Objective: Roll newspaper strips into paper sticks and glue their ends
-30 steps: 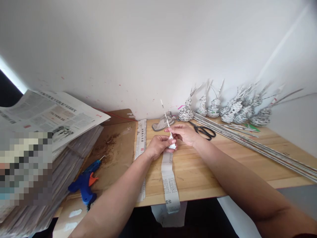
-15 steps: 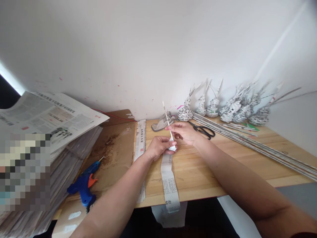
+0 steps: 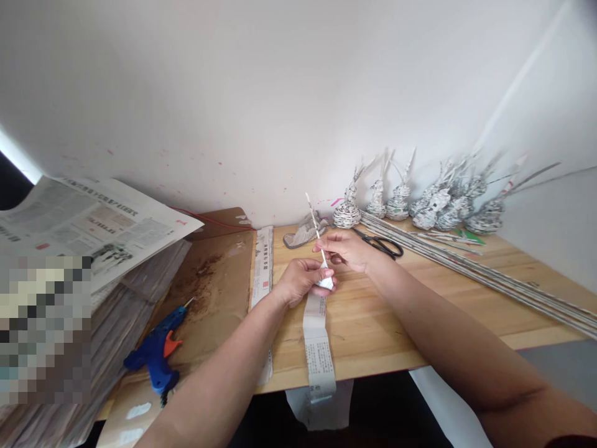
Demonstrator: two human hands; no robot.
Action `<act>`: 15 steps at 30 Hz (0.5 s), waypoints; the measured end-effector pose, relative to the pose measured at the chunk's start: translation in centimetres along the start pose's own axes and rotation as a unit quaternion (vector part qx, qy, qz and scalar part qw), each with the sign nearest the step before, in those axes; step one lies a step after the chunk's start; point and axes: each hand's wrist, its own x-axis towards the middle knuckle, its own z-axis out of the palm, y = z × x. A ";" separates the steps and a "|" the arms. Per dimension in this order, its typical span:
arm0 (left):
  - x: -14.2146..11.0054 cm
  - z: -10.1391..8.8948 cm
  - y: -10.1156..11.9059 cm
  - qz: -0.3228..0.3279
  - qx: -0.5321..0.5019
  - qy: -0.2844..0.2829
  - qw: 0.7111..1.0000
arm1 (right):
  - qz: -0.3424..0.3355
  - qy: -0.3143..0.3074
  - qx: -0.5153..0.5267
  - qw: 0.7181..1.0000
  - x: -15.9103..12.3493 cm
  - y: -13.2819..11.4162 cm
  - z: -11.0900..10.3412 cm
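A strip of newspaper point(image 3: 319, 354) runs from my hands down over the table's front edge. Its upper end is rolled into a thin paper tube point(image 3: 312, 211) that tilts up and slightly left. My left hand point(image 3: 303, 280) is closed on the strip where it enters the roll, thumb on top. Just above and to the right, my right hand point(image 3: 342, 249) pinches the tube between thumb and fingers. Some fingertips are hidden behind the paper.
Black scissors point(image 3: 385, 245) and long paper rods point(image 3: 466, 264) lie right, before several woven newspaper figures point(image 3: 347, 214) along the wall. A grey cloth point(image 3: 301, 235) lies behind my hands. Left are a blue glue gun point(image 3: 156, 351), cardboard point(image 3: 219, 298) and a newspaper stack point(image 3: 153, 292).
The hands keep their hold with only slight finger motion at the roll. The strip's hanging end sits a little higher. The whole view has shifted slightly.
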 end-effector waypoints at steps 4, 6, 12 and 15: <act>0.1 0.1 -0.1 0.007 -0.008 -0.008 1.000 | -0.009 0.049 0.011 0.999 0.1 0.2 0.0; 0.1 0.1 -0.1 0.006 -0.013 -0.011 1.000 | 0.003 0.045 0.016 0.999 0.1 0.2 0.0; 0.0 0.1 0.1 0.007 -0.031 -0.014 0.999 | 0.045 -0.050 0.005 0.998 -0.3 0.1 -0.3; 0.0 0.2 0.0 0.005 -0.032 -0.018 0.999 | 0.062 -0.032 0.017 0.997 -0.1 0.3 -0.2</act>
